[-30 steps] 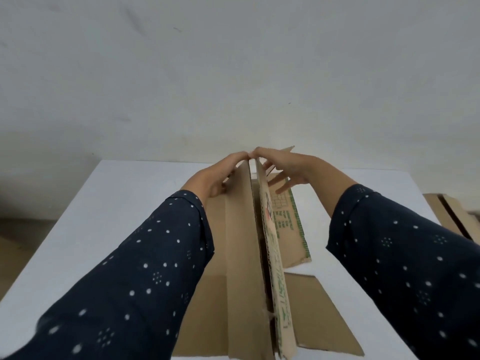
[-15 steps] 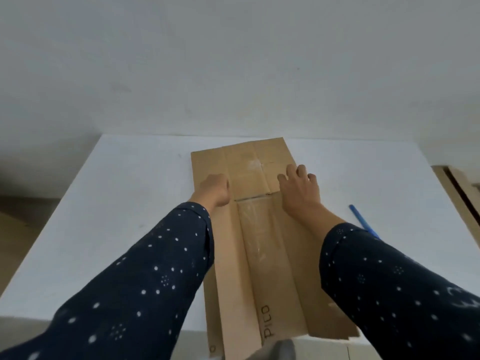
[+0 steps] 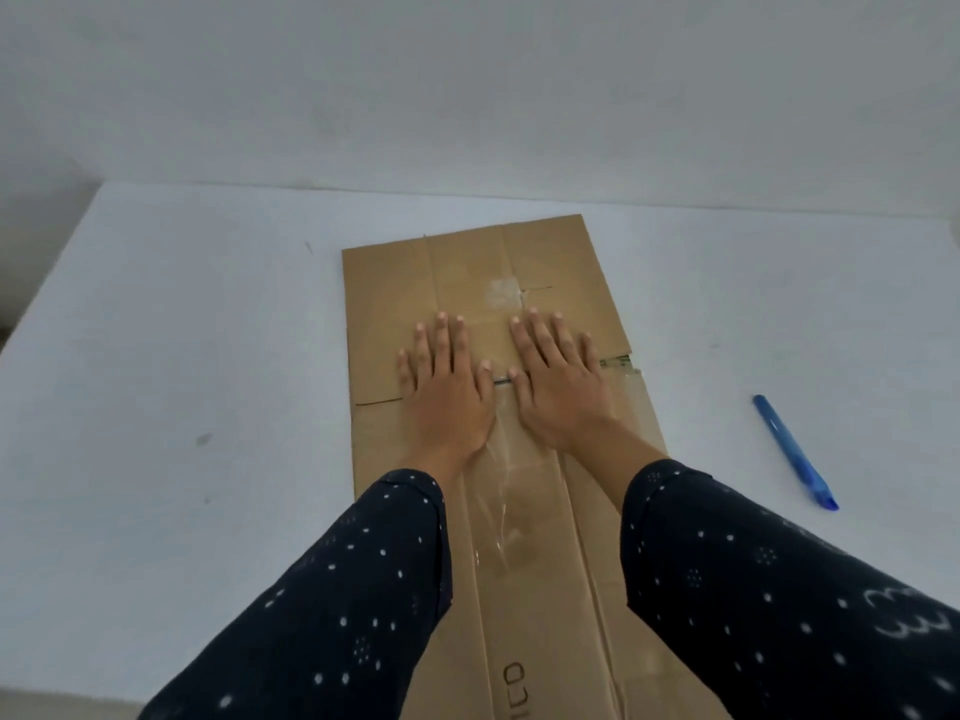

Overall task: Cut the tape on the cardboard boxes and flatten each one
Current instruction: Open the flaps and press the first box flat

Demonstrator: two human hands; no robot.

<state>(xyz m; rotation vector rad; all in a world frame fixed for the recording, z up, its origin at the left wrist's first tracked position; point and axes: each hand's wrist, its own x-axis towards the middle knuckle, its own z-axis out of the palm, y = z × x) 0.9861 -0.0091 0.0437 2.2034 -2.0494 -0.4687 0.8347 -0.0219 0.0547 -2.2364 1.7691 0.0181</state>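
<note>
- Under both hands lies one box [image 3: 467, 272], pressed flat on one white table [image 3: 182, 356].
- Count: one box, two hands, two sleeves, one blue tool.
- The left hand [image 3: 447, 392] lies palm down on the box. Its fingers are straight and a little spread. It holds nothing.
- The right hand [image 3: 558, 387] lies the same way, palm down, fingers straight and a little spread. It holds nothing too.
- The two hands sit side by side, with the thumbs close together in the middle.
- All the fingertips point away from the person, toward the wall [image 3: 467, 96].
- A thin line crosses the box under the hands. The palms are on the near side of it and the fingers are on the far flaps.
- A strip of shiny clear tape [image 3: 501, 491] runs along the box from between the wrists back toward the person.
- A small pale patch of tape [image 3: 501, 293] sits just past the right hand's fingertips.
- The two sleeves [image 3: 337, 589] are dark with white dots and cover both arms up to the wrists.
- The box goes on under the arms and off the bottom of the view. Some letters are printed there, between the arms, but they are cut off.
- The blue tool [image 3: 795, 452] lies on the table well off to the right of the right hand, apart from the box.
</note>
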